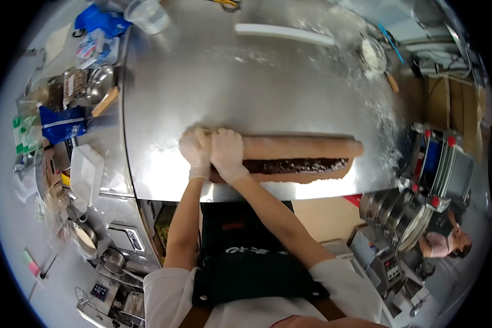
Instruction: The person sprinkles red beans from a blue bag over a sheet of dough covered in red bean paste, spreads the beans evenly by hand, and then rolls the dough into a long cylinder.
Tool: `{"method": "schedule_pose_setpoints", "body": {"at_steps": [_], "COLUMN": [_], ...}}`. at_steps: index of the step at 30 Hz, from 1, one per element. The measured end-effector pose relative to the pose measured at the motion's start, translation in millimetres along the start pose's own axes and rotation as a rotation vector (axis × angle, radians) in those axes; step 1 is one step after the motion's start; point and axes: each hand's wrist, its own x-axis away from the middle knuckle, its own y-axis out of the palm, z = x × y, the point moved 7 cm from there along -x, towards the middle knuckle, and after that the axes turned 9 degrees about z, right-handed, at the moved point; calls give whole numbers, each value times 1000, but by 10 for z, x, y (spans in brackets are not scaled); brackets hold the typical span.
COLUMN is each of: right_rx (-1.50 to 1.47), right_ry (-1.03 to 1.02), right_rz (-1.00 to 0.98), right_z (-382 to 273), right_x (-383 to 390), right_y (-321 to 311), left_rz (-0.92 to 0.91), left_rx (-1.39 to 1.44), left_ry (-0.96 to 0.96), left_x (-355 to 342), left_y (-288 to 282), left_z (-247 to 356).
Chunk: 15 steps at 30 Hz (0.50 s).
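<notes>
A long brown dough roll (300, 147) lies along the near edge of the steel table, its far side rolled into a thick tube. Along its near side a dark glossy filling (295, 165) shows on the flat dough (311, 178). Both my hands wear thin clear gloves and sit side by side at the roll's left end. My left hand (195, 150) has its fingers curled over the far side of that end. Right beside it, my right hand (227, 152) wraps over the tube the same way. The dough under my palms is hidden.
Flour is scattered on the right of the steel table (202, 82). A long white bar (284, 34) and a flour sieve (373, 56) lie at the back. A white tray (87, 174) and a metal bowl (100, 83) stand on the left counter. At right are a mixer (393, 213) and a person (445, 240).
</notes>
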Motion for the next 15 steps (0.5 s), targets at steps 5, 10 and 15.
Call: {"method": "schedule_pose_setpoints", "body": {"at_steps": [5, 10, 15], "right_rx": [-129, 190, 192], "right_ry": [36, 27, 23], "right_rz": [-17, 406, 275], "right_z": [335, 1957, 2864], "right_x": [-44, 211, 309], "right_y": [-176, -1196, -1330], "left_rz": [8, -22, -239], "left_rx": [-37, 115, 132], "left_ry": [84, 211, 358], "left_x": [-148, 83, 504], "left_y": [-57, 243, 872], "left_z": [452, 1973, 2989]}}
